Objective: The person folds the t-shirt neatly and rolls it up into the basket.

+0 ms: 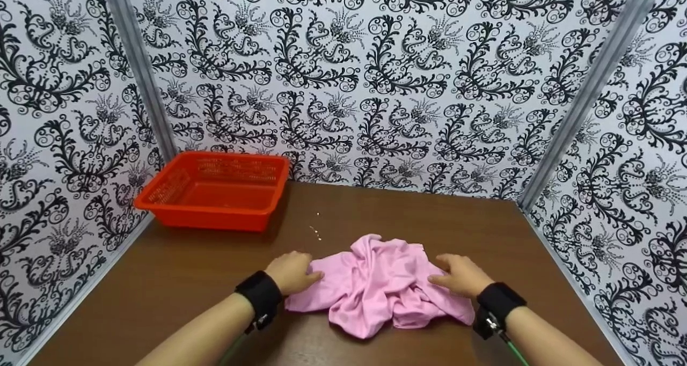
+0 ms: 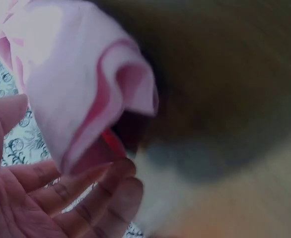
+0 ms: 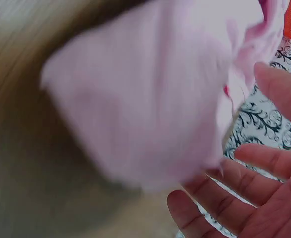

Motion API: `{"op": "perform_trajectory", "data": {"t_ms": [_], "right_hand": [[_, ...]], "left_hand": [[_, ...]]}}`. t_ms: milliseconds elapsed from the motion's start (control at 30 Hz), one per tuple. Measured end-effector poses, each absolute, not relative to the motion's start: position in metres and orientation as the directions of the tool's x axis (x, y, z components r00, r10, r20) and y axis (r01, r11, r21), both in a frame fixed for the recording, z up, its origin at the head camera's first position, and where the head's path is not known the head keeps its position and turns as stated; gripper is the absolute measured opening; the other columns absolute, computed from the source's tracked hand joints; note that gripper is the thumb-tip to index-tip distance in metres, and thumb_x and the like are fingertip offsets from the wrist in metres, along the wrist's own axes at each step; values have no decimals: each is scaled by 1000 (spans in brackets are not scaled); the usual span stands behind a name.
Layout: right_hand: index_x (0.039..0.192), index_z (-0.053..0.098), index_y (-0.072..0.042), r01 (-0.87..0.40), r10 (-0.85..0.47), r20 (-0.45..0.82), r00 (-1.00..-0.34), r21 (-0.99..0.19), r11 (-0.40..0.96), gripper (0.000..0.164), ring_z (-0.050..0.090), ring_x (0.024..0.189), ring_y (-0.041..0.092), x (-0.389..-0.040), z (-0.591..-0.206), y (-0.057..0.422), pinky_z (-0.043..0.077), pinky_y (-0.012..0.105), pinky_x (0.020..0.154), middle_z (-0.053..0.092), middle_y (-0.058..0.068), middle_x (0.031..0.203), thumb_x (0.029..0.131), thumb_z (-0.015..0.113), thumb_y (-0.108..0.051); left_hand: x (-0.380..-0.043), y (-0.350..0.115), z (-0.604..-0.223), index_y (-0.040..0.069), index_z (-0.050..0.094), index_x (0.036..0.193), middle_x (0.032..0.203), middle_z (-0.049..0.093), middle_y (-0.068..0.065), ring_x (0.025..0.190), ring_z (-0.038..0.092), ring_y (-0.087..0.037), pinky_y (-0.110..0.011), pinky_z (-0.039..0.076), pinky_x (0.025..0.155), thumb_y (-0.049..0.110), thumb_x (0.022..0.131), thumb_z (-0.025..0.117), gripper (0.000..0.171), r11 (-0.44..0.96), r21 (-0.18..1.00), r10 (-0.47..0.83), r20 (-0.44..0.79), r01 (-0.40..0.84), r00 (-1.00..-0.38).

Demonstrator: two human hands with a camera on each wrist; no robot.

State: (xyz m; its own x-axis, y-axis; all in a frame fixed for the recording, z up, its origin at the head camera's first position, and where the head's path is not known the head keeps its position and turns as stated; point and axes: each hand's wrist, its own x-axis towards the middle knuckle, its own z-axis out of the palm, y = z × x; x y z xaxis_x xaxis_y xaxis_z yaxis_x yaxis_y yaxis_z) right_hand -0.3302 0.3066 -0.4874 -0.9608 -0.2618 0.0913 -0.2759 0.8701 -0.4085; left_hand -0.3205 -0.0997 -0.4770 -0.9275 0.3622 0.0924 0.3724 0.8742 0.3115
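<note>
A crumpled pink garment (image 1: pixel 378 288) lies on the brown table, bunched in the middle and spread toward both sides. My left hand (image 1: pixel 292 273) is at its left side, thumb and fingers apart. In the left wrist view, the fingers (image 2: pixel 81 201) reach to the lower edge of a folded, sleeve-like opening in the pink fabric (image 2: pixel 71 74). On the other side is my right hand (image 1: pixel 464 275), thumb apart from the relaxed fingers. The right wrist view shows those fingers (image 3: pixel 225 196) spread right at the edge of the pink fabric (image 3: pixel 140 104).
An orange-red plastic basket (image 1: pixel 214 221) with perforated sides stands at the back left of the table (image 1: pixel 408 210). Patterned black-and-white walls (image 1: pixel 343 76) enclose the back and both sides. Grey metal posts (image 1: pixel 582 97) run up the corners.
</note>
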Motion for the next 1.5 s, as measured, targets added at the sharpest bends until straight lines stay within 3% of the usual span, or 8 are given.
{"op": "perform_trajectory", "data": {"t_ms": [133,400,567,900,1033,1200,1300,1500], "right_hand": [[105,66,-2,-274,-277,59,-959,-434,858,40,63,88,25,-333,-495,294,49,42,77,69,11,98,80,73,-33],[77,59,-10,-263,-276,42,-960,-473,841,15,51,68,17,-334,-499,275,42,34,64,55,-1,71,81,67,-22],[92,66,-8,-239,-223,100,-970,-580,779,11,60,85,20,-337,-487,275,48,39,76,66,5,89,87,63,-17],[111,62,-7,-197,-122,158,-980,-660,725,33,59,73,17,-343,-407,341,51,33,63,65,12,95,96,52,-34],[117,56,-4,-80,-30,83,-996,-716,693,44,56,55,17,-336,-382,379,51,38,47,60,11,80,96,48,-42],[126,45,2,77,34,-71,-997,-792,606,49,62,60,21,-322,-385,414,54,43,53,61,14,85,98,45,-38],[126,46,4,96,17,-114,-993,-736,670,46,63,67,26,-318,-410,426,54,45,59,62,17,90,97,49,-32],[105,60,4,-91,-141,-91,-986,-413,906,33,60,84,29,-306,-468,434,49,46,73,64,19,96,88,60,-24]], "left_hand": [[-325,-93,-489,12,53,60,54,45,2,54,47,-20,-38,39,54,38,81,68,36,862,335,380,68,380,-922],[-330,-77,-499,5,59,67,67,61,-9,60,58,-23,-43,47,52,16,72,68,15,883,315,347,64,348,-936],[-334,-76,-493,6,62,67,70,65,-11,62,60,-23,-42,46,49,8,68,66,5,897,294,308,119,330,-944],[-353,-119,-420,6,62,68,69,64,-11,59,61,-25,-43,50,50,-1,72,58,9,929,224,243,233,295,-942],[-353,-139,-393,7,61,67,70,63,-11,61,60,-25,-43,48,53,1,76,57,12,935,239,209,230,263,-951],[-348,-148,-396,11,58,58,61,57,-5,56,52,-21,-36,42,49,3,79,56,23,932,269,194,199,243,-961],[-342,-145,-420,10,58,60,60,56,-3,55,52,-19,-36,41,48,3,76,58,18,928,264,219,185,263,-958],[-330,-142,-478,7,63,68,68,62,-8,59,57,-21,-42,45,50,7,72,61,4,935,224,262,87,275,-961]]}}
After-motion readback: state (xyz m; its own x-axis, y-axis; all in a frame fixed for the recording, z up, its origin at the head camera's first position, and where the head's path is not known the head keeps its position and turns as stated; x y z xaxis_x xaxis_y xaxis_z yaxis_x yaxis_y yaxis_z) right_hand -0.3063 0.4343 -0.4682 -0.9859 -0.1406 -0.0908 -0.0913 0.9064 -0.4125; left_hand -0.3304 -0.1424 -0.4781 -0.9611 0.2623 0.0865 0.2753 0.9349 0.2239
